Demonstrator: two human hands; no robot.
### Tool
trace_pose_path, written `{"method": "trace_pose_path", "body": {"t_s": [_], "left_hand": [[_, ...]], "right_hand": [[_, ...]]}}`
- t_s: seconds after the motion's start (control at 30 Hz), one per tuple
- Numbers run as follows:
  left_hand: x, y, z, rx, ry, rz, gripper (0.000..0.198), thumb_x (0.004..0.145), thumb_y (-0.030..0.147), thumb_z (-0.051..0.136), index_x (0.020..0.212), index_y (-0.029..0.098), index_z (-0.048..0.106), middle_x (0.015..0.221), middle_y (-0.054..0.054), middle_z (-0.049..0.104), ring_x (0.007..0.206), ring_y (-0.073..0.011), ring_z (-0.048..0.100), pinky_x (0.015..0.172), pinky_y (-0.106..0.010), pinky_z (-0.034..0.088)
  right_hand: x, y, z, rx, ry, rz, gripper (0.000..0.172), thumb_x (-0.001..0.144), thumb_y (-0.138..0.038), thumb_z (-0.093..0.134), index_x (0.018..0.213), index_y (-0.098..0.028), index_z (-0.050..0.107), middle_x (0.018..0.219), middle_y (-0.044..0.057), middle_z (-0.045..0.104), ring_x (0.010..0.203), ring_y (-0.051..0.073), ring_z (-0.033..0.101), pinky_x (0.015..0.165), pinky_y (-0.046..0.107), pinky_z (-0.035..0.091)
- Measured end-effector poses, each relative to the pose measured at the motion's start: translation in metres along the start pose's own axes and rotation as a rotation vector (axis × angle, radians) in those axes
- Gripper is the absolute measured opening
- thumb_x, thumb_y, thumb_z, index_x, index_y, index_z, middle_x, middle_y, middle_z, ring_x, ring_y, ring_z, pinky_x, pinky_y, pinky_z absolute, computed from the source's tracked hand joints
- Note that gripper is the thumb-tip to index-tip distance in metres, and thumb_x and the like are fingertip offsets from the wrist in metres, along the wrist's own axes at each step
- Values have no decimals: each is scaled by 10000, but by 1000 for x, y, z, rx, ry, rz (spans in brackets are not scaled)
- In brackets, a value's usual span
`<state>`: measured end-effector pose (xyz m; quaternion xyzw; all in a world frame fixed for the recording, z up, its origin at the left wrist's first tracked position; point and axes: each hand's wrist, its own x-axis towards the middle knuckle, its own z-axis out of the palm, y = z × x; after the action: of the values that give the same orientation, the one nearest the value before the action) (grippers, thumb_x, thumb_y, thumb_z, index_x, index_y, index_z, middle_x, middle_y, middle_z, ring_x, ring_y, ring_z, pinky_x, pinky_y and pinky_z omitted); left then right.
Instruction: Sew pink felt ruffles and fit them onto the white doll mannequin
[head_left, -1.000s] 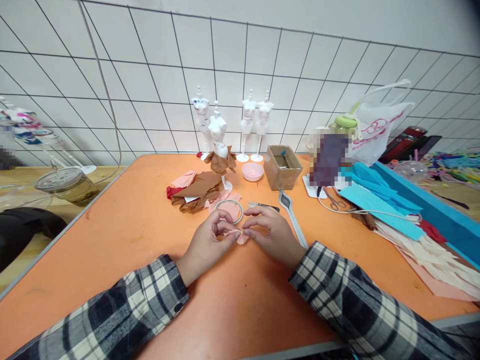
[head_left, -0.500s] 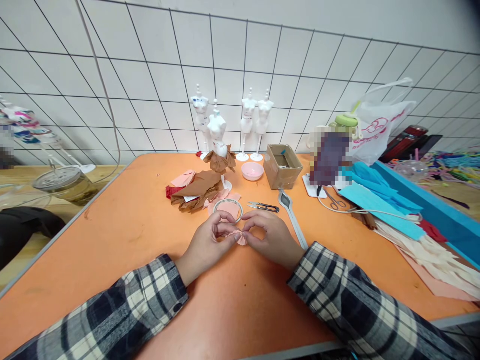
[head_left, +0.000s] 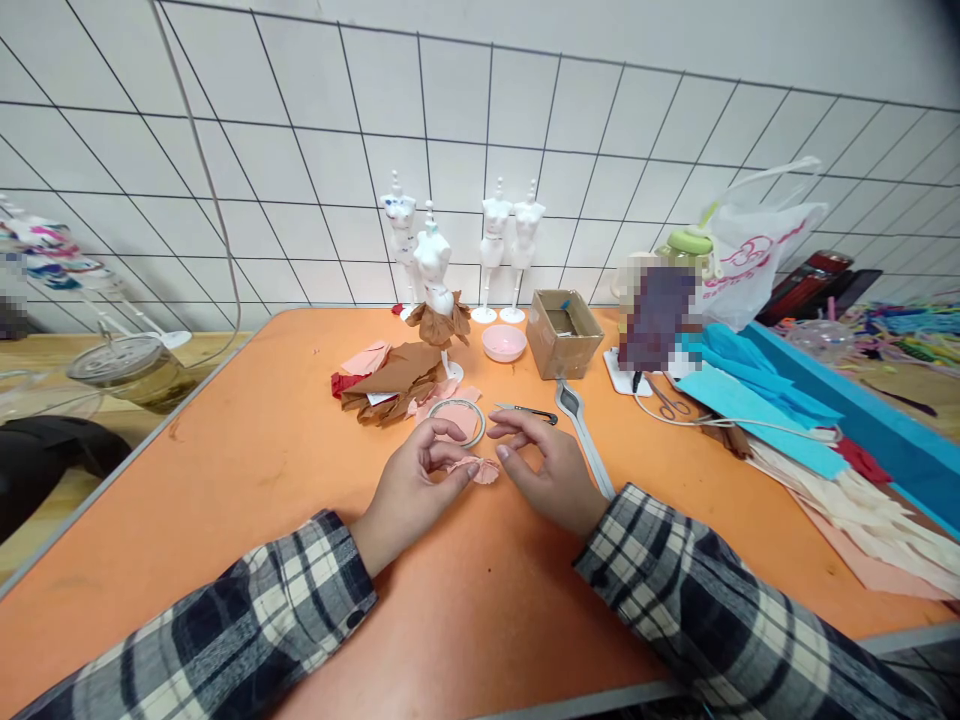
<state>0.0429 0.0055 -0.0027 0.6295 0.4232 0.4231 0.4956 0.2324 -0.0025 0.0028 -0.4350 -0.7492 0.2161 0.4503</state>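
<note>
Between thumb and fingers, my left hand (head_left: 424,470) pinches a small gathered piece of pink crepe paper (head_left: 486,471), its pleated edge fanning out to the right. My right hand (head_left: 541,462) is just right of it, thumb and fingers apart, holding nothing. Behind my fingers lies a roll of tape (head_left: 474,412), a pale ring on top of more pink paper (head_left: 442,390). Thread snips (head_left: 541,413) rest beyond my right fingertips. A grey strap-like strip (head_left: 587,440) runs along the table to my right wrist.
White mini dress forms (head_left: 495,235) stand at the back, one wearing a brown paper skirt (head_left: 437,322). Brown paper (head_left: 401,378) is piled at left. A pink bowl (head_left: 504,343) and cardboard box (head_left: 564,350) sit behind. Scissors (head_left: 670,403), a cable and blue paper (head_left: 765,415) are at right.
My right hand has let go of the pink paper, its thumb and fingers spreading and drawing slightly right. My left hand keeps its pinch, and more of the pleated edge shows.
</note>
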Motion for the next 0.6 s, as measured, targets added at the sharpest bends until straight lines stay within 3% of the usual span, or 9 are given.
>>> {"method": "trace_pose_path", "body": {"t_s": [0.13, 0.23, 0.33, 0.43, 0.6], "left_hand": [[-2, 1, 2, 42, -4, 14, 274, 817, 285, 658, 983, 216, 452, 783, -8, 738, 748, -160, 693, 734, -285, 496], [-2, 0, 3, 9, -18, -22, 311, 801, 322, 682, 989, 212, 460, 798, -20, 747, 755, -167, 700, 737, -290, 505], [0, -3, 2, -116, -31, -101, 372, 788, 363, 695, 1035, 209, 464, 820, -31, 755, 788, -180, 712, 754, -300, 519], [2, -5, 1, -178, -16, -134, 401, 757, 391, 722, 1030, 198, 500, 806, -27, 750, 787, -180, 710, 754, -295, 523], [5, -4, -2, -141, -23, -149, 314, 727, 395, 749, 853, 163, 579, 735, -20, 701, 723, -156, 675, 688, -258, 505]], "right_hand": [[1, -1, 4, -45, -62, -6, 56, 821, -255, 647, 845, -208, 664, 849, 17, 711, 775, 156, 642, 726, 279, 486], [1, -1, 6, -53, -77, 55, 82, 822, -243, 643, 750, -206, 650, 763, 3, 695, 718, 145, 626, 683, 268, 471], [2, 0, 7, 44, -86, 132, 61, 839, -240, 613, 845, -203, 662, 817, 13, 708, 767, 147, 649, 717, 269, 497], [2, 1, 9, 192, -117, 248, 188, 834, -321, 631, 968, -191, 659, 868, 33, 720, 781, 156, 671, 706, 269, 530], [5, 3, 10, 160, -156, 261, 111, 837, -271, 612, 800, -194, 684, 797, 18, 726, 754, 154, 664, 697, 266, 520]]}}
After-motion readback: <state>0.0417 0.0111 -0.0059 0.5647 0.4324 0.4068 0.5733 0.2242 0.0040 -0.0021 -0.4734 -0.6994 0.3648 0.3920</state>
